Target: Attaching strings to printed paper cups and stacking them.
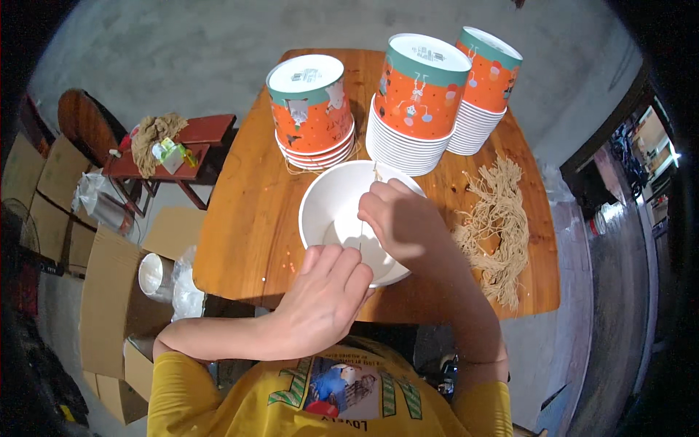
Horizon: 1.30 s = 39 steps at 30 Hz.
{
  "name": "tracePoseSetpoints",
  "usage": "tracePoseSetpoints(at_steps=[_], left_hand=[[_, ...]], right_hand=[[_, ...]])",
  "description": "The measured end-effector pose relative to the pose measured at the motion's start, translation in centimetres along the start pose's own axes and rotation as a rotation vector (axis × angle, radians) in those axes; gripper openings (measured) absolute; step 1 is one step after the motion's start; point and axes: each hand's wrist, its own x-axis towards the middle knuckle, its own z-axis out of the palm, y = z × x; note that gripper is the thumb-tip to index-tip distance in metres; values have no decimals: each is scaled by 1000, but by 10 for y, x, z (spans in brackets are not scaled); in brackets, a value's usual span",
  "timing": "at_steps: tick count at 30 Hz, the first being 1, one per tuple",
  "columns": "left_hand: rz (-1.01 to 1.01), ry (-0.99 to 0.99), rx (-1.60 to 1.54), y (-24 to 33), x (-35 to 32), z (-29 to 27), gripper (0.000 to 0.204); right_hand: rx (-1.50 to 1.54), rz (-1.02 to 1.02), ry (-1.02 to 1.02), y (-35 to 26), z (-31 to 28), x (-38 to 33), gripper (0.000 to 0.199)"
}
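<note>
A white paper bucket (328, 191) lies with its mouth toward me on the wooden table. My left hand (324, 298) is closed at its near rim, with its thumb and fingertips partly hidden. Over the right side of the mouth, my right hand (404, 222) is closed in a pinch on a tan twine (376, 172) at the far rim. A thin line, perhaps part of that strand, runs down inside the bucket between my hands. A heap of loose tan twine (502, 233) lies to the right of my right hand.
Upside-down orange-and-green bucket stacks stand behind: a short one (309, 109), a taller one (419, 95) and another (484, 87). The wooden table (240, 240) has rounded edges. Left are a red bench (207, 130) with more twine (154, 138), and an open cardboard box (109, 298).
</note>
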Motion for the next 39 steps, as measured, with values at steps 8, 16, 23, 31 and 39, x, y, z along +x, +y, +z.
tracePoseSetpoints(at_steps=[8, 16, 23, 31, 39], left_hand=[[74, -34, -173, -42, 10, -64, 16], [-566, -169, -1448, -148, 39, -92, 14], [-734, 449, -1583, -192, 71, -114, 32], [-575, 478, -1249, -221, 59, -66, 46], [-492, 551, -727, -230, 59, -31, 42]], right_hand=[[661, 126, 146, 28, -18, -12, 38], [1280, 365, -206, 16, 1, -10, 42], [2004, 498, 508, 46, 40, 101, 42], [1998, 616, 494, 81, 79, 144, 22], [993, 711, 387, 71, 87, 108, 29]])
